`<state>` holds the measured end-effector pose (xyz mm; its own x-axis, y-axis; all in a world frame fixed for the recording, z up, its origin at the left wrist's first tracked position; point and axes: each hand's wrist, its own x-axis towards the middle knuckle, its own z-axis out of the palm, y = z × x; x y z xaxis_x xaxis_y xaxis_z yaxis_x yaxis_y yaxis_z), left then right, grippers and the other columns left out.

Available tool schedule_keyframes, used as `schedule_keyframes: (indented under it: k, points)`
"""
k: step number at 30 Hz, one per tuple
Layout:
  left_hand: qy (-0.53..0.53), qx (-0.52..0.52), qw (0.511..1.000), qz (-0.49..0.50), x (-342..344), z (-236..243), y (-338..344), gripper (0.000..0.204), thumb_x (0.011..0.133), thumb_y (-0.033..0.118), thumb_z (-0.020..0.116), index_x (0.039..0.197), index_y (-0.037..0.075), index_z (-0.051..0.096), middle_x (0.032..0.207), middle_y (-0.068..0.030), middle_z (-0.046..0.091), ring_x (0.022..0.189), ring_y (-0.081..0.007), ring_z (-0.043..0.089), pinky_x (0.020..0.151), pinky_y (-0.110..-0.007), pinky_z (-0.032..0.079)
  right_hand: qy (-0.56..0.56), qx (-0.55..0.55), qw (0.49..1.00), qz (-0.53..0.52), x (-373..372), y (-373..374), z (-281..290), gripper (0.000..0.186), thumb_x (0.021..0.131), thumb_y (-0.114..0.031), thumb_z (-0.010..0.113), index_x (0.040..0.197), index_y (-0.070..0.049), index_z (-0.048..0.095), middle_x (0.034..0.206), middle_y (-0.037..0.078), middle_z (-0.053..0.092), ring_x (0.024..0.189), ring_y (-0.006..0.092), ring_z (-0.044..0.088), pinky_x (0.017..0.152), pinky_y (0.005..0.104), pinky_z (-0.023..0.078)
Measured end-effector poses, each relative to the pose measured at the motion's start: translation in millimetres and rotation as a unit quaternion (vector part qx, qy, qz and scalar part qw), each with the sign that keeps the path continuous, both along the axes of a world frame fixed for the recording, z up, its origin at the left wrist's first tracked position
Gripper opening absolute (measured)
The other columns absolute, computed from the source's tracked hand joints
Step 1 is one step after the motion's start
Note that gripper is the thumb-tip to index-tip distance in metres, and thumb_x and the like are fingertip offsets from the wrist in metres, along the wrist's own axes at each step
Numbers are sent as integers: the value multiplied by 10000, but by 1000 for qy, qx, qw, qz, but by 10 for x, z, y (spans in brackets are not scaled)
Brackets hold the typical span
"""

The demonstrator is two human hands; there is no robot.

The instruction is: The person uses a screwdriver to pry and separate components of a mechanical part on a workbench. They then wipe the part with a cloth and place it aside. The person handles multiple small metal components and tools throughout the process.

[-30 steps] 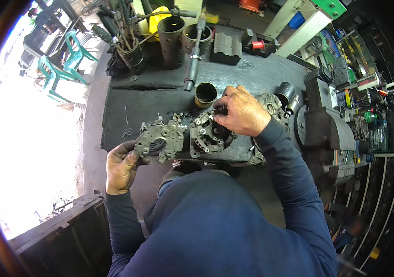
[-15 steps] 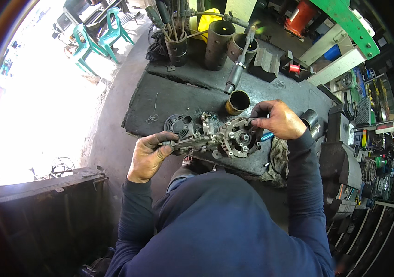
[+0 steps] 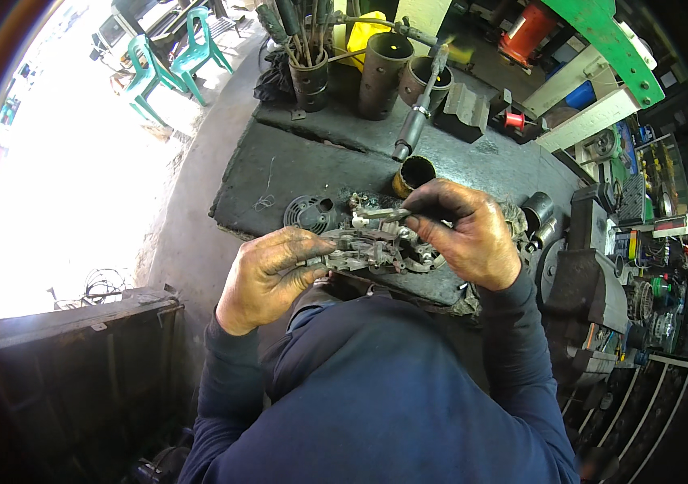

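Directly below you, the dark, oil-stained bench (image 3: 295,173) fills the middle of the view, its near edge running under your wrists. At twelve o'clock stand three metal cylinders (image 3: 382,77), one stuffed with tools. A bench vise (image 3: 582,302) sits at three o'clock, and a small black ribbed cap (image 3: 310,214) lies just beside your work at ten o'clock. Your left hand (image 3: 267,274) is closed around one end of the grey cast metal part (image 3: 376,250), held just above the bench edge. Your right hand (image 3: 469,234) pinches a slim metal tool (image 3: 380,215), its tip over the part's top. Keep the part braced firmly and the tool steady, I judge. Open bench lies toward eleven o'clock; the right side is crowded.
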<state>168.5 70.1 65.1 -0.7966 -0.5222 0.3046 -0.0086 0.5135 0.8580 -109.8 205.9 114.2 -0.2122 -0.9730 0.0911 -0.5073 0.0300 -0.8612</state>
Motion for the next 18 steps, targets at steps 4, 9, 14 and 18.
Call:
schedule_keyframes:
  k: [4, 9, 14, 18]
  points:
    - [0, 47, 999, 8, 27, -29, 8, 299, 917, 73, 870, 1195, -13, 800, 1092, -143, 810, 1005, -230, 782, 884, -354, 616, -3, 22, 1000, 2, 90, -71, 17, 192, 945, -46, 837, 1119, 12, 781, 1039, 83, 781, 990, 164, 716, 924, 339, 577]
    - [20, 263, 964, 43, 82, -217, -1, 294, 967, 58, 848, 1238, -33, 780, 1100, -100, 818, 985, -136, 752, 886, -287, 605, -55, 91, 994, 2, 97, -168, 7, 256, 961, -104, 818, 1184, 19, 787, 1039, 112, 811, 956, 161, 733, 877, 351, 587]
    - [119, 381, 916, 27, 91, -432, -59, 290, 1023, 101, 816, 1268, -44, 758, 1110, -81, 809, 978, -130, 737, 899, -282, 602, -73, 115, 990, 17, 91, -273, -31, 315, 970, -158, 819, 1212, 42, 791, 1051, 129, 824, 970, 159, 736, 898, 349, 591]
    - [200, 490, 849, 23, 81, -538, -61, 297, 1045, 122, 792, 1282, -48, 742, 1119, -96, 801, 964, -168, 754, 908, -320, 617, -96, 132, 987, 1, 128, -295, -73, 318, 976, -161, 818, 1212, 51, 793, 1063, 135, 825, 988, 169, 743, 921, 347, 591]
